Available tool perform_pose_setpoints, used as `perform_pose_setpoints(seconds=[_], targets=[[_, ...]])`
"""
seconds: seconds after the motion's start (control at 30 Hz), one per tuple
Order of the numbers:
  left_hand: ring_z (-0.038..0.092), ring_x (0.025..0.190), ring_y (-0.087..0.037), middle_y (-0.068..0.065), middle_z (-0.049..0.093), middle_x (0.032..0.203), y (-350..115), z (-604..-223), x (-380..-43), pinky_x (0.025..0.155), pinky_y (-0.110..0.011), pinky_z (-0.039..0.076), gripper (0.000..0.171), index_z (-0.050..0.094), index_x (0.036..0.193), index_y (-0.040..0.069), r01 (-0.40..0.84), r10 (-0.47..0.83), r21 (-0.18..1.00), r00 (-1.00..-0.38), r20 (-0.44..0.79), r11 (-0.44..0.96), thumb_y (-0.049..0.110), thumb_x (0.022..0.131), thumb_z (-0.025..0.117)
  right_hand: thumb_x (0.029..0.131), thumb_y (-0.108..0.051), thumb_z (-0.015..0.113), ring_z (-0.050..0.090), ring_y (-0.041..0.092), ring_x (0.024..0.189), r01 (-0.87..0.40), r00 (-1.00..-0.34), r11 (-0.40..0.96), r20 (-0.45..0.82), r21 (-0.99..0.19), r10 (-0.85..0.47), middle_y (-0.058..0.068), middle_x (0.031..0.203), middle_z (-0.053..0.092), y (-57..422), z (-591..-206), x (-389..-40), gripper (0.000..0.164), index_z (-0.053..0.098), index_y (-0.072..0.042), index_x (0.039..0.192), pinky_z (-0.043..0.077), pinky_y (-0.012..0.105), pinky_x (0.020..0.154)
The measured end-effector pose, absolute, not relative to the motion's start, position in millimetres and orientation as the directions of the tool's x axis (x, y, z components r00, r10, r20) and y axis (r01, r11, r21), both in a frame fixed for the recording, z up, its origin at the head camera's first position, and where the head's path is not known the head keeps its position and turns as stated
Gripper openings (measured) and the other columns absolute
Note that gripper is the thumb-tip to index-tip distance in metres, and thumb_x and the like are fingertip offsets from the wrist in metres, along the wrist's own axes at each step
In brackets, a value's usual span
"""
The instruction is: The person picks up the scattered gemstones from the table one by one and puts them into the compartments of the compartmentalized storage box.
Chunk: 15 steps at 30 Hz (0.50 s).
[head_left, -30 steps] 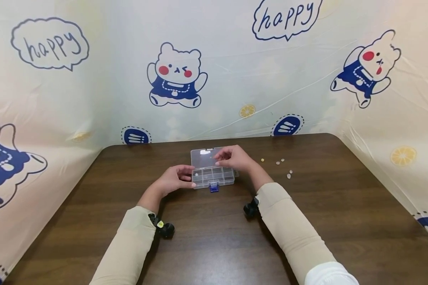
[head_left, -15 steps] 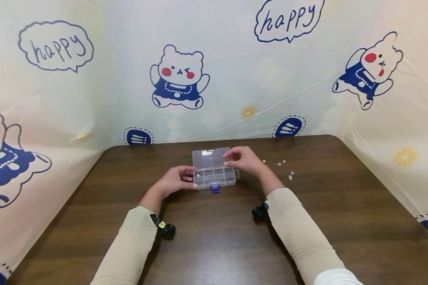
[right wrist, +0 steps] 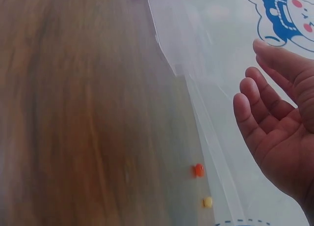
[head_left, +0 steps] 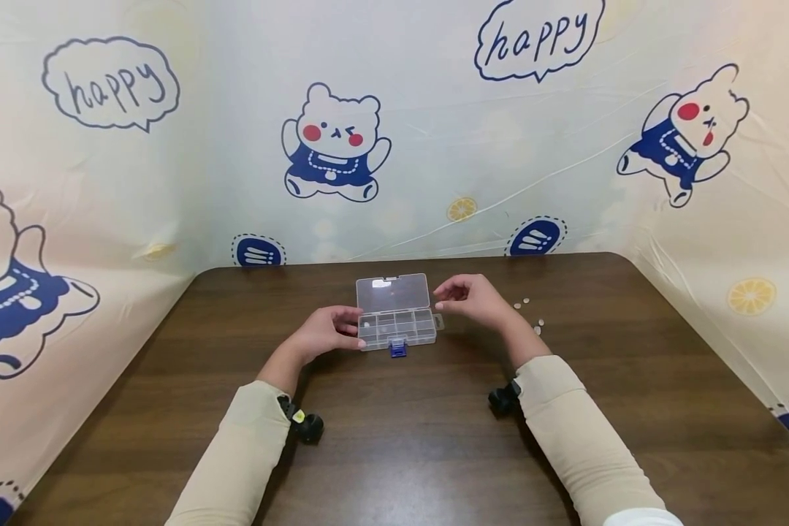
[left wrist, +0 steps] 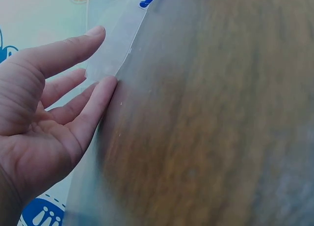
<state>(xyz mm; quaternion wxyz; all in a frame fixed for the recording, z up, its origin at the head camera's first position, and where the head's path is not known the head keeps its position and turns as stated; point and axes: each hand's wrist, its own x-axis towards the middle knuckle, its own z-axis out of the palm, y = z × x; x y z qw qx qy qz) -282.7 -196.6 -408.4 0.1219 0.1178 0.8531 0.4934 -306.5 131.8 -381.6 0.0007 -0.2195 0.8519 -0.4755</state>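
Note:
A clear plastic compartment box (head_left: 384, 329) lies on the table with its lid (head_left: 394, 294) raised at the back and its blue latch (head_left: 398, 349) hanging at the front. One small white bead (head_left: 367, 324) shows in a left compartment. My left hand (head_left: 322, 336) touches the box's left end, thumb at the front corner and fingers at the back, all fairly straight. Just right of the lid, my right hand (head_left: 476, 299) hovers with loosely bent fingers and nothing visible in them. Below it in the right wrist view lie an orange bead (right wrist: 198, 170) and a yellow bead (right wrist: 208, 202).
Several small whitish pieces (head_left: 517, 305) are scattered on the brown wooden table (head_left: 381, 446), right of the box and partly behind my right wrist. A printed cloth (head_left: 237, 109) with cartoon bears hangs behind and along both sides of the table.
My right hand has moved right, from over the lid to beyond its right edge, and now covers the yellow bead in the head view. My left hand stays at the box.

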Motion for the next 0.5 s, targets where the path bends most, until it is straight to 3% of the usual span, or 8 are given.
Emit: perform_pose_setpoints(seconds=[0.5], targets=[[0.058, 0.111, -0.030, -0.017, 0.060, 0.127, -195, -405, -282, 0.095, -0.040, 0.049, 0.068, 0.052, 0.138, 0.002, 0.056, 0.336, 0.885, -0.935, -0.116, 0.463, 0.012, 0.078, 0.083, 0.084, -0.018, 0.078, 0.058, 0.026, 0.089, -0.310, -0.931, 0.449, 0.172, -0.838, -0.322, 0.009, 0.098, 0.068, 169, -384, -298, 0.032, 0.070, -0.003, 0.111, 0.051, 0.036, 0.077]])
